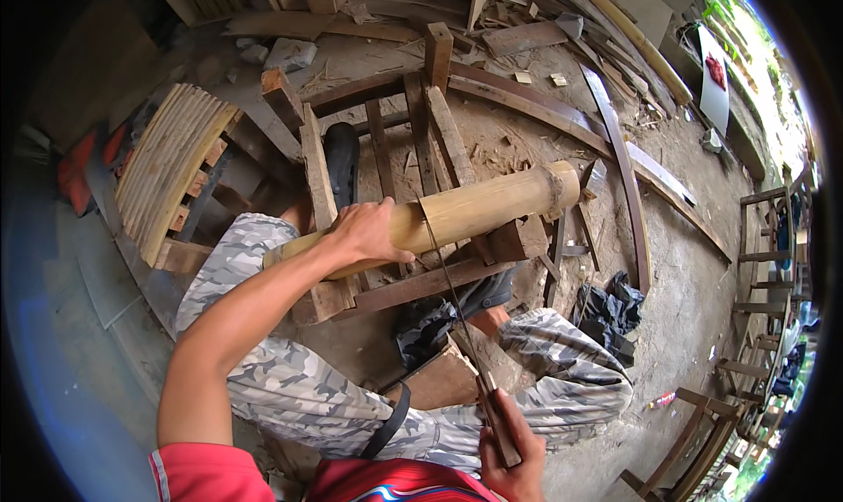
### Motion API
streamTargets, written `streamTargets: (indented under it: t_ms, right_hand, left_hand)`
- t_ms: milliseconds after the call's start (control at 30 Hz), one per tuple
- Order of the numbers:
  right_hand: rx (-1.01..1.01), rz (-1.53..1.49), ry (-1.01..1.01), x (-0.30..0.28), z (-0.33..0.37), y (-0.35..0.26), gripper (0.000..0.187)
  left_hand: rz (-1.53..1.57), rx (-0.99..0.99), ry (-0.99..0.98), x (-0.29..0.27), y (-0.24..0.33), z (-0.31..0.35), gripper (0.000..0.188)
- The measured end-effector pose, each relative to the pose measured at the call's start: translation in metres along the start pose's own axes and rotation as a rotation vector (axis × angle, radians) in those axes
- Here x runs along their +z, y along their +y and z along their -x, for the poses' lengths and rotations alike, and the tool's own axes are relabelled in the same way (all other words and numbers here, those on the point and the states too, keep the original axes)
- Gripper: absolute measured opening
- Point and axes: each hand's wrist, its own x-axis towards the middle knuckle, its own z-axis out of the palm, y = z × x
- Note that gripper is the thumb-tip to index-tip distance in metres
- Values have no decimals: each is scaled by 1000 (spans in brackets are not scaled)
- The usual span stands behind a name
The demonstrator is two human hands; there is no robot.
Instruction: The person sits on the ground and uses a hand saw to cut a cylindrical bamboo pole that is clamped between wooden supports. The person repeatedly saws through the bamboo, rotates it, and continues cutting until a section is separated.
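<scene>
A thick yellow bamboo pole (492, 205) lies slantwise across a wooden stool frame (413, 281) in front of me. My left hand (364, 232) presses over the pole's left part, fingers wrapped round its top and thumb toward the near side. My right hand (515, 454), low in view, grips the wooden handle of a handsaw (457, 302). Its thin blade runs away from me and rests against the bamboo just right of my left hand. Whether the teeth have cut in is too small to tell.
At left stands a bamboo-slat seat (176, 164). Long timber strips (619, 173) and wood scraps lie on the floor at right. A black plastic bag (610, 313) sits near my right knee. Wooden frames (760, 309) are stacked along the right edge.
</scene>
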Motion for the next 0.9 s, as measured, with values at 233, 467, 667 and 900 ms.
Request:
streamTargets:
  t_ms: [233, 467, 667, 900]
  right_hand:
    - [-302, -107, 129, 65, -180, 30, 68]
    - [-278, -111, 103, 65, -163, 37, 73]
    - [-213, -126, 54, 60, -154, 38, 64]
    - [-314, -165, 133, 76, -153, 76, 67]
  left_hand:
    - [2, 9, 74, -1, 10, 2, 91]
    - [-38, 34, 89, -6, 15, 7, 94]
    - [-31, 56, 139, 1, 10, 9, 94]
    - [-27, 15, 67, -6, 17, 10, 91]
